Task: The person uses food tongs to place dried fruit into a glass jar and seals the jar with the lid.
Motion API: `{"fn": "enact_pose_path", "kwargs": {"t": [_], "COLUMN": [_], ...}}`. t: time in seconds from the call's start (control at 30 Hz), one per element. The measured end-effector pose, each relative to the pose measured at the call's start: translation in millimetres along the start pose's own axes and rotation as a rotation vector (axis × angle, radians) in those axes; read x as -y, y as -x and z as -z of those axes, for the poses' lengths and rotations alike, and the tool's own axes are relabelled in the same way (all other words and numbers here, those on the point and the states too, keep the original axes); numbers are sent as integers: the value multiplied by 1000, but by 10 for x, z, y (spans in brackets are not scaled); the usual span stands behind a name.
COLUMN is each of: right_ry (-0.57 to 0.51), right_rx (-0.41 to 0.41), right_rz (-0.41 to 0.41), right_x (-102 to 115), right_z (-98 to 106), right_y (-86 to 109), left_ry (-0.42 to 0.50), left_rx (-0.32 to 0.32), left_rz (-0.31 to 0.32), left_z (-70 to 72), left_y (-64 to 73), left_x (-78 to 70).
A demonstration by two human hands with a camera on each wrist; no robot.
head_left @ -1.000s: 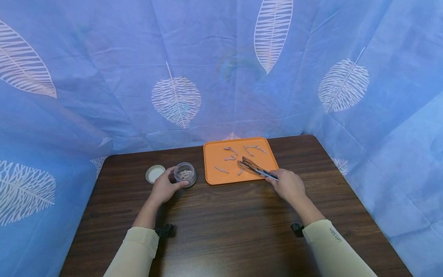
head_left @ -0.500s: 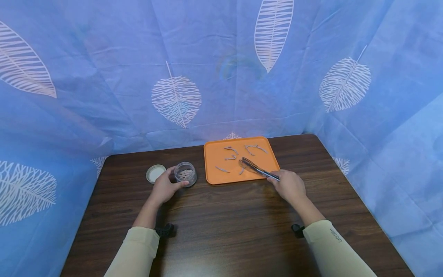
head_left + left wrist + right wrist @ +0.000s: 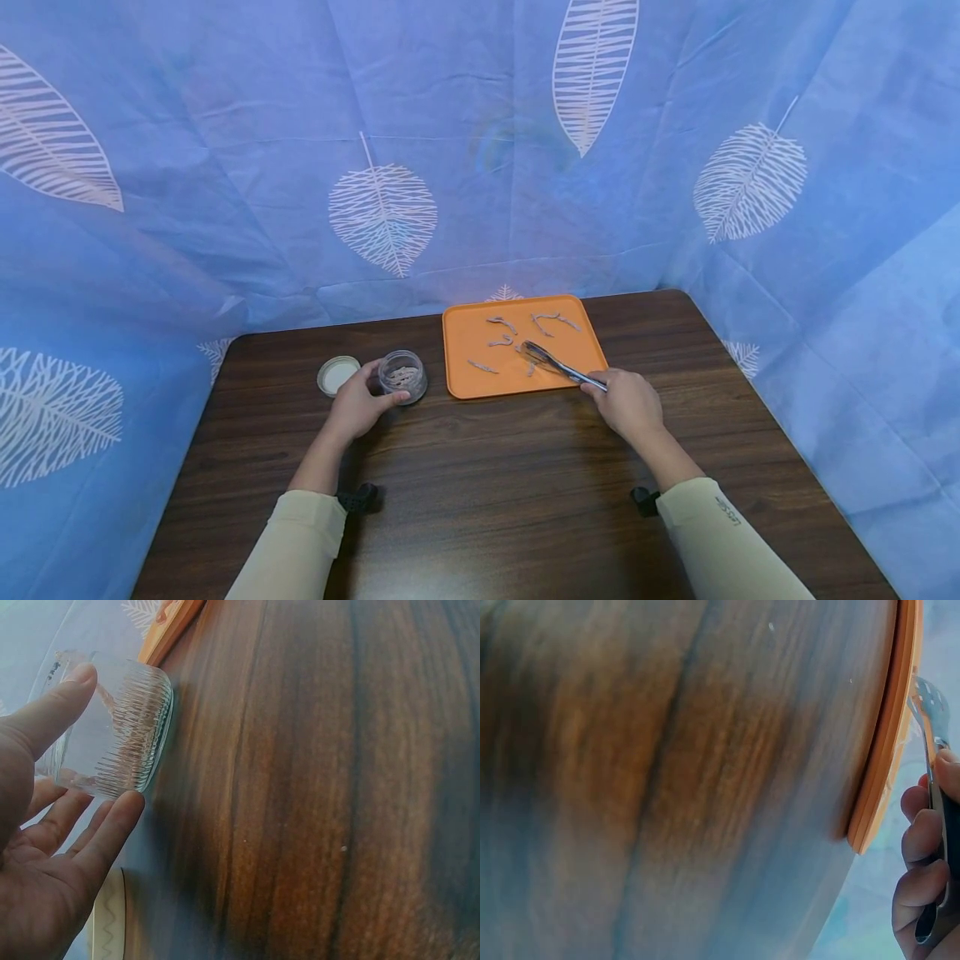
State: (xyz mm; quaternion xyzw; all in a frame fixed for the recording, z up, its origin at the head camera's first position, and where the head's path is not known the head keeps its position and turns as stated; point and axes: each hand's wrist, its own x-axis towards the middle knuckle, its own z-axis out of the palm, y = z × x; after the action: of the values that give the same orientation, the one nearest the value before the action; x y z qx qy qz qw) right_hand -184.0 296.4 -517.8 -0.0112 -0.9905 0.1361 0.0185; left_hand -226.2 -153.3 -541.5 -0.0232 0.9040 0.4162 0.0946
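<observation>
In the head view my left hand (image 3: pixel 358 406) holds a clear glass jar (image 3: pixel 402 377) standing without its lid on the table, thumb on one side and fingers on the other. Thin pale strips lie inside the jar (image 3: pixel 124 724), seen through the ribbed glass in the left wrist view. My right hand (image 3: pixel 628 402) grips metal tongs (image 3: pixel 564 367) by the handle. Their heads reach low over an orange tray (image 3: pixel 461 379), right at a small greyish strip (image 3: pixel 531 367). Several similar twisted strips lie scattered on the tray, one of them a strip (image 3: pixel 482 367) near the front left.
A round pale lid (image 3: pixel 337 377) lies on the dark wooden table (image 3: pixel 480 483) left of the jar, beside my left hand. The tray sits at the table's far edge. Behind hangs a blue cloth (image 3: pixel 465 208) with white leaf prints.
The two arms of the tongs have come closer together over the tray, and the strip at their tips has shifted slightly right. My left hand and the jar stay in place.
</observation>
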Motion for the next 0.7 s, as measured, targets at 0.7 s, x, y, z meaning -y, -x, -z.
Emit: {"fn": "enact_pose_path", "kwargs": {"t": [0.7], "right_ry": [-51], "right_rx": [-12], "right_rz": [-17], "right_x": [119], "right_z": [62], "right_y": [16], "left_ry": [7], "left_rx": [5], "left_rz": [-1], "left_z": [4], "left_y": [10], "left_x": [15]}}
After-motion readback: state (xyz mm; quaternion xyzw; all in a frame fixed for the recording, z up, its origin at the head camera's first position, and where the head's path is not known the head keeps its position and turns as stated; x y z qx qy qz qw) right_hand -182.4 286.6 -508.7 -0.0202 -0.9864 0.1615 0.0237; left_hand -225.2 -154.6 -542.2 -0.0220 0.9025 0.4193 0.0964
